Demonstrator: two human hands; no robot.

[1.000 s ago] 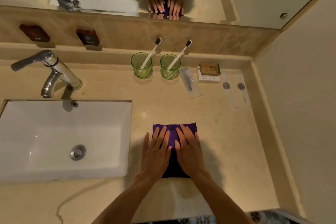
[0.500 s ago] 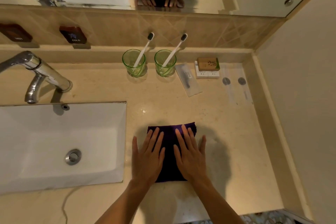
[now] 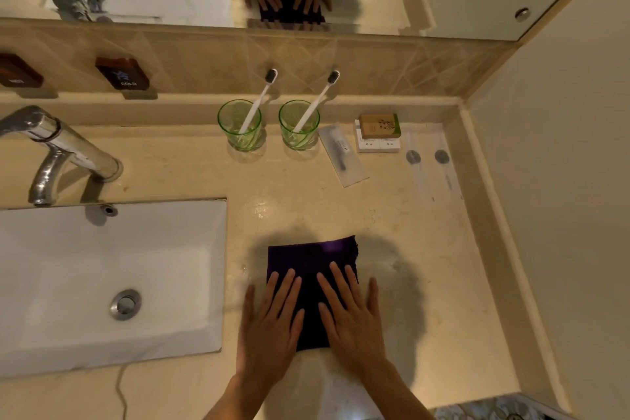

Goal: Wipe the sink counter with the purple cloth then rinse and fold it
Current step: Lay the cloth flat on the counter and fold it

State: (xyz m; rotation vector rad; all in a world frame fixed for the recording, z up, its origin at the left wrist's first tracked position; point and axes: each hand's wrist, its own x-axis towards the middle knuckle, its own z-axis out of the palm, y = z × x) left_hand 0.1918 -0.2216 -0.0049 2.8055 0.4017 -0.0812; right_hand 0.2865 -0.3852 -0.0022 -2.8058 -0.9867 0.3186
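Observation:
The purple cloth [image 3: 312, 259] lies folded into a flat rectangle on the beige sink counter [image 3: 426, 249], just right of the white sink basin [image 3: 102, 266]. My left hand [image 3: 271, 327] lies flat on the cloth's left side, fingers straight and spread. My right hand [image 3: 351, 317] presses flat on the cloth's right side, its outer fingers on the counter. The near part of the cloth is hidden under both palms.
A chrome faucet [image 3: 58, 150] stands behind the basin. At the back are two green glasses [image 3: 240, 126] [image 3: 298, 124] with toothbrushes, a wrapped packet [image 3: 342, 155], small boxes [image 3: 378, 131] and two sachets [image 3: 428, 160]. A wall [image 3: 562, 181] bounds the counter on the right.
Both hands have slid toward me along the cloth and spread apart, uncovering its far half. The camera has shifted, so the scene sits lower and further left.

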